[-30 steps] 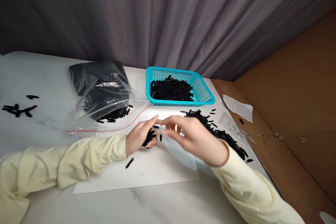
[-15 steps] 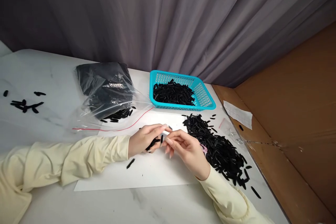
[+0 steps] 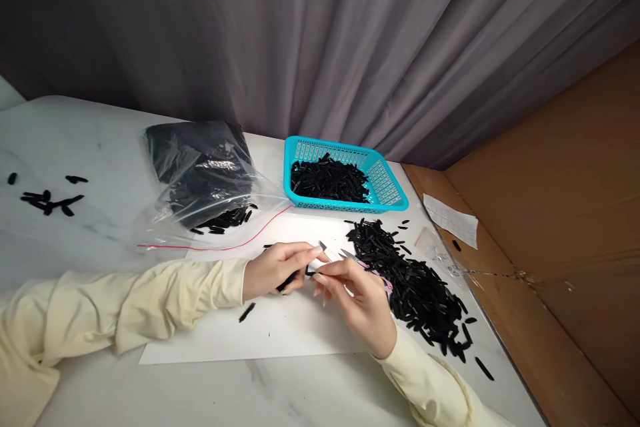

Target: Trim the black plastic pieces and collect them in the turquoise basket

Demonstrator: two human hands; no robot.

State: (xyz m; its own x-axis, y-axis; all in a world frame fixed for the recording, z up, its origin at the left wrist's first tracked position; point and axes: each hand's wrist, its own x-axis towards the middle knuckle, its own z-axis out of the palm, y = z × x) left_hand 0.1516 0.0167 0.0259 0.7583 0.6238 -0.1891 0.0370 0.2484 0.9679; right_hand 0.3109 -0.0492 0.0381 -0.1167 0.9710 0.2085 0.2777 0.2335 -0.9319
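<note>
My left hand (image 3: 280,267) is curled around several slim black pieces (image 3: 286,281), mostly hidden by its fingers. A small grey pointed tip (image 3: 323,245) shows by its thumb; its kind I cannot make out. Close beside it, my right hand (image 3: 357,300) is closed in a pinch on one slim black piece (image 3: 311,273), whose other end is at the left fingers. Scissors with pink handles (image 3: 387,285) lie behind the right hand, partly covered by it. Both hands are above a white sheet (image 3: 240,343).
A heap of black pieces (image 3: 425,293) spreads at the right. Behind stands a blue basket (image 3: 345,205) holding more. A clear zip bag (image 3: 200,167) with black contents lies at the back left. Loose pieces (image 3: 53,202) lie far left. Cardboard (image 3: 560,213) borders the right.
My right hand has shifted slightly down and left, uncovering more of the scissors. The black piece between the hands has turned from upright to nearly flat.
</note>
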